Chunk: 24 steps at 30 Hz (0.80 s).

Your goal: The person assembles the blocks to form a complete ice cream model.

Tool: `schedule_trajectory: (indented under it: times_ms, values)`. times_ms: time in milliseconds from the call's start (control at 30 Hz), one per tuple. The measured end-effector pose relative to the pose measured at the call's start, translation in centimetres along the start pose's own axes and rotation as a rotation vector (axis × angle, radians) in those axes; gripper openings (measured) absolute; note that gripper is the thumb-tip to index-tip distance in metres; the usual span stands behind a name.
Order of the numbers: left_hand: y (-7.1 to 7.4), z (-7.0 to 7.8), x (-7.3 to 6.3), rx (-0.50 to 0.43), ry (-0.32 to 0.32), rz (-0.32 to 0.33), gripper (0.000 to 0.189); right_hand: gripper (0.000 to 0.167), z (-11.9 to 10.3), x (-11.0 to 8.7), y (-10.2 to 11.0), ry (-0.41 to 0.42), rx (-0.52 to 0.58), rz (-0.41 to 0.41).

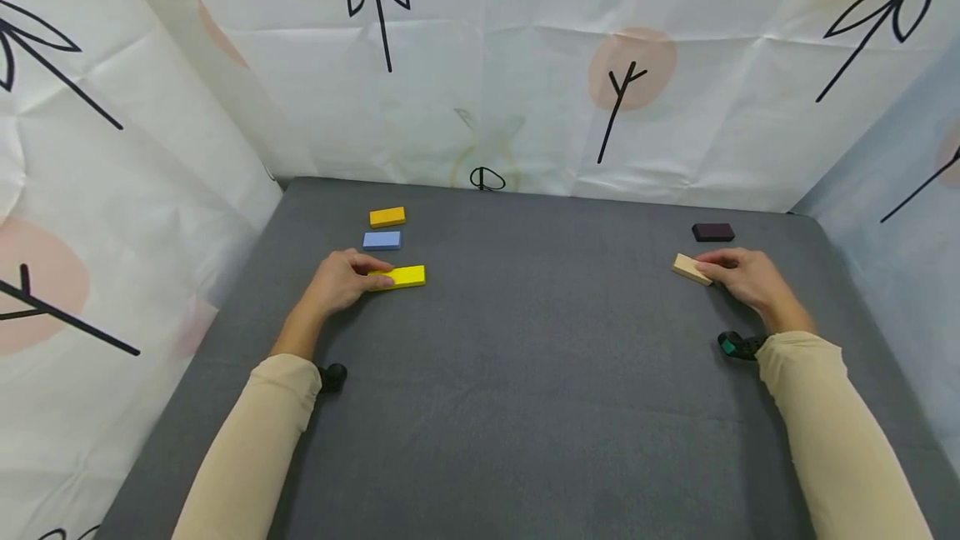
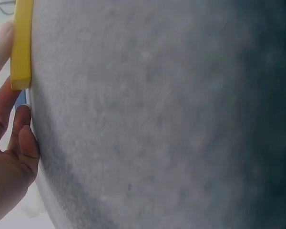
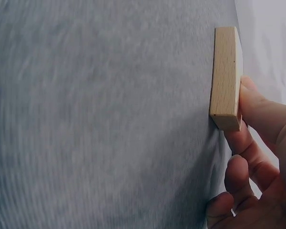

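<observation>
My left hand (image 1: 339, 282) pinches the near end of a bright yellow block (image 1: 408, 277) between thumb and fingers, low over the grey table. In the left wrist view the same yellow block (image 2: 22, 45) shows at the left edge, its end between the fingertips. Over on the right, my right hand (image 1: 748, 277) holds a plain wooden block (image 1: 692, 268) by its right end. That wooden block (image 3: 225, 74) appears upright in the right wrist view, thumb on one side and the other fingers curled below.
Behind the left hand lie a blue block (image 1: 382, 241) and an orange-yellow block (image 1: 387, 217). A dark purple block (image 1: 713, 232) lies behind the right hand. The grey cloth-covered table (image 1: 510, 373) ends at a white patterned curtain (image 1: 525, 107) at the back and sides.
</observation>
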<state>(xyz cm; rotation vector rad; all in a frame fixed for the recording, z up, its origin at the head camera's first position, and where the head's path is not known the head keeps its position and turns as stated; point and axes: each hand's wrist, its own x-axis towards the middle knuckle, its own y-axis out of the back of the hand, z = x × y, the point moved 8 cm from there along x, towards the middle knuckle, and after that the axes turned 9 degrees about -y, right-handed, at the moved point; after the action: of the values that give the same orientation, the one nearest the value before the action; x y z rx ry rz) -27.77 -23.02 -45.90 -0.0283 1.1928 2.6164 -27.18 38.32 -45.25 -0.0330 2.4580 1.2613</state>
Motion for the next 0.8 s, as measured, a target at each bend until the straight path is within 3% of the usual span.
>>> schedule_trajectory:
  times_ms: [200,800]
  values:
    - [-1.0,0.8,0.4,-0.011,0.005,0.023,0.035,0.063,-0.8,0.1,-0.5,0.014,-0.013,-0.035]
    - [-3.3,3.3,1.8,-0.067,0.047,-0.032,0.034,0.054,-4.0,1.0,-2.1,0.088,-0.055,-0.070]
